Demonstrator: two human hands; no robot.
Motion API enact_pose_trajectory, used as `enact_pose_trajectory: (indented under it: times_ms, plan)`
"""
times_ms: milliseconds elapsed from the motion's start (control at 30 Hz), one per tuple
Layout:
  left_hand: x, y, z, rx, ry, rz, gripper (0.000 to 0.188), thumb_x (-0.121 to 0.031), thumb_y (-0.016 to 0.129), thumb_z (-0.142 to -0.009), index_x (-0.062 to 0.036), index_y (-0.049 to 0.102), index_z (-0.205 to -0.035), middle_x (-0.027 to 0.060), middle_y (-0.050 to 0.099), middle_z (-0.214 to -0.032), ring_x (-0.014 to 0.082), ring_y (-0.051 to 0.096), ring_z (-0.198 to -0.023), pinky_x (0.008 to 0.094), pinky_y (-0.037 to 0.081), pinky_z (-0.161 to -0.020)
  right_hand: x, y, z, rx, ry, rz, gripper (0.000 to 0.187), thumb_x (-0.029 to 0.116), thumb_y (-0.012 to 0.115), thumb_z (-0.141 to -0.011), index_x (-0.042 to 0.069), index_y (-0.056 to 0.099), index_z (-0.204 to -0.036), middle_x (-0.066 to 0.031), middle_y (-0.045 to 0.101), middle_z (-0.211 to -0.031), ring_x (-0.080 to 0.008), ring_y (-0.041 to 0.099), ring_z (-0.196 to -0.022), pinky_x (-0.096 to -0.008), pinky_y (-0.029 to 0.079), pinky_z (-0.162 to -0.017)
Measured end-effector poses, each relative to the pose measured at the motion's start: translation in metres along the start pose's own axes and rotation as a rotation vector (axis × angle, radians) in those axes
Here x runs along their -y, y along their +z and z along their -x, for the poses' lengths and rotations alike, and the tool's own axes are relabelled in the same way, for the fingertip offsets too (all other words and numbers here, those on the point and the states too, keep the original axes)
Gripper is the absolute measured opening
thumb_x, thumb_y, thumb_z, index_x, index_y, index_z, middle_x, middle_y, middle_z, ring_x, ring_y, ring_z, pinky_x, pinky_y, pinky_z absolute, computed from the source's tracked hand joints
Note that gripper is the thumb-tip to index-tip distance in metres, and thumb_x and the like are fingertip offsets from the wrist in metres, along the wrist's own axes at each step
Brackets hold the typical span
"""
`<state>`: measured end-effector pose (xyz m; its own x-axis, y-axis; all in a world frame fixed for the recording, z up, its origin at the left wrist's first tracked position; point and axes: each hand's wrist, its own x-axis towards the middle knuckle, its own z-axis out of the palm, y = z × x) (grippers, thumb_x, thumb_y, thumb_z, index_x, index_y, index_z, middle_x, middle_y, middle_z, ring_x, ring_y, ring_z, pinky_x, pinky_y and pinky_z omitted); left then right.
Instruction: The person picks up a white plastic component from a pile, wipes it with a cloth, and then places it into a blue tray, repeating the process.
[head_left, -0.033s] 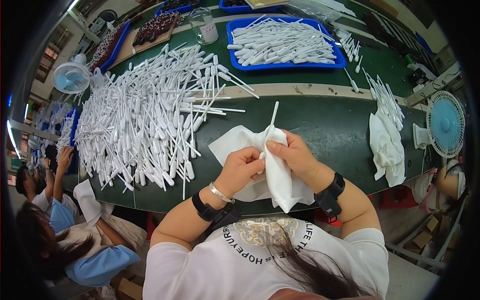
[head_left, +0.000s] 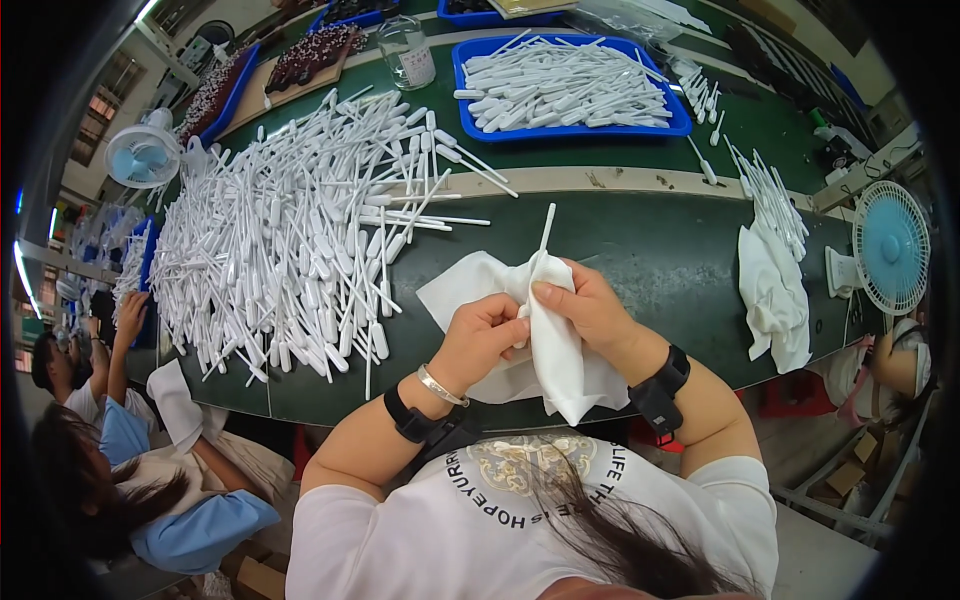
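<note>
A white cloth (head_left: pixel 558 360) is folded round a white plastic dropper (head_left: pixel 548 228), whose thin end sticks up out of the folds. The rest of that dropper is hidden in the cloth. From the right, my right hand (head_left: pixel 592 305) pinches the wrapped dropper, thumb on top. My left hand (head_left: pixel 486 338) is closed on the cloth's left side, thumb and forefinger pressed together. Left of my hands, a large heap of similar white droppers (head_left: pixel 290 235) lies on the dark green table (head_left: pixel 660 255), thick and thin ends pointing every way.
Beyond the pale strip stands a blue tray (head_left: pixel 688 122) full of droppers, with a glass jar (head_left: pixel 408 55) to its left. At right are a crumpled white cloth (head_left: pixel 775 300), loose droppers (head_left: pixel 772 200) and a fan (head_left: pixel 890 250). People work at lower left; another fan (head_left: pixel 143 155) stands behind.
</note>
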<state>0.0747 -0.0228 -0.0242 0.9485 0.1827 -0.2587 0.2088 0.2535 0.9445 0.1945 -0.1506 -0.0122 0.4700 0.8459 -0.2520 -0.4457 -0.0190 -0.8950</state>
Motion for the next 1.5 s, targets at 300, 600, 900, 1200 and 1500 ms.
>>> enact_pose_trajectory:
  times_ms: [300, 600, 900, 1200, 1500]
  plan:
    - [-0.008, 0.005, 0.001, -0.083, 0.002, 0.077, 0.012, -0.014, 0.058, -0.079, -0.0054, 0.054, -0.072, -0.0014, 0.053, -0.065, 0.0033, 0.045, -0.052, 0.0165, 0.037, -0.046, 0.002, -0.008, -0.006, -0.025, -0.059, -0.088, 0.038, 0.015, 0.060, -0.077, 0.002, 0.045, -0.110, -0.0059, 0.054, -0.095, -0.0113, 0.053, -0.084, -0.0257, 0.046, -0.070]
    - [-0.013, 0.001, 0.007, -0.100, -0.046, 0.144, 0.010, -0.014, 0.059, -0.079, -0.0047, 0.056, -0.075, -0.0018, 0.054, -0.066, 0.0038, 0.048, -0.055, 0.0166, 0.039, -0.049, 0.005, -0.012, -0.007, -0.059, -0.005, -0.269, 0.038, 0.015, 0.059, -0.078, 0.001, 0.045, -0.110, -0.0074, 0.055, -0.098, -0.0137, 0.053, -0.087, -0.0287, 0.045, -0.076]
    - [0.006, 0.006, 0.000, -0.234, 0.296, -0.488, 0.010, -0.006, 0.058, -0.077, 0.0006, 0.058, -0.084, 0.0030, 0.060, -0.070, 0.0071, 0.054, -0.063, 0.0217, 0.044, -0.056, -0.015, 0.006, 0.002, 0.023, -0.015, 0.119, 0.022, 0.016, 0.057, -0.081, 0.002, 0.054, -0.098, -0.0055, 0.057, -0.091, -0.0115, 0.056, -0.078, -0.0239, 0.046, -0.070]
    - [0.009, 0.014, 0.003, -0.063, 0.306, -0.521, 0.013, -0.007, 0.056, -0.080, 0.0002, 0.058, -0.090, 0.0047, 0.062, -0.080, 0.0099, 0.056, -0.068, 0.0235, 0.046, -0.061, 0.000, -0.012, -0.006, -0.166, -0.163, -0.035, 0.021, 0.013, 0.057, -0.081, 0.002, 0.055, -0.098, -0.0059, 0.059, -0.089, -0.0108, 0.056, -0.078, -0.0251, 0.047, -0.069]
    - [0.011, 0.005, 0.001, 0.135, -0.146, 0.402, 0.024, -0.017, 0.047, -0.087, 0.0014, 0.054, -0.102, 0.0014, 0.057, -0.078, 0.0064, 0.049, -0.059, 0.0179, 0.039, -0.051, -0.005, -0.003, 0.001, 0.081, -0.046, -0.017, 0.024, 0.012, 0.055, -0.081, 0.000, 0.052, -0.102, -0.0072, 0.059, -0.089, -0.0144, 0.059, -0.074, -0.0278, 0.050, -0.067]
